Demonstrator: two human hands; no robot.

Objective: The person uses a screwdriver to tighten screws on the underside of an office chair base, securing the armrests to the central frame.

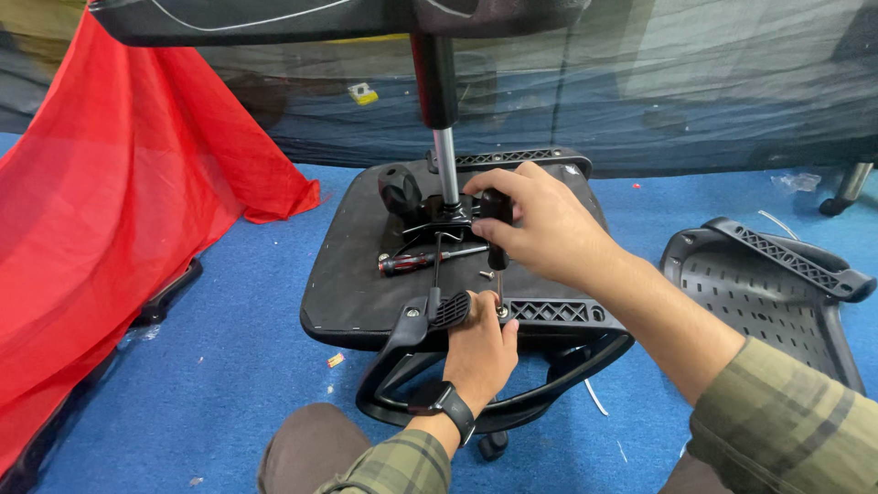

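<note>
My right hand [540,224] grips the black screwdriver handle [497,209] upright over a bolt [501,311] on the overturned chair seat [357,274] lying on the blue floor [210,366], while my left hand [480,352] clasps the armrest bracket [430,320], apparently steadying it.

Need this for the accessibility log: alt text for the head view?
A right hand grips a black screwdriver handle upright over an upturned black office chair seat, while the left hand steadies it at the armrest bracket. A red-handled screwdriver lies on the seat; blue carpet below.
</note>
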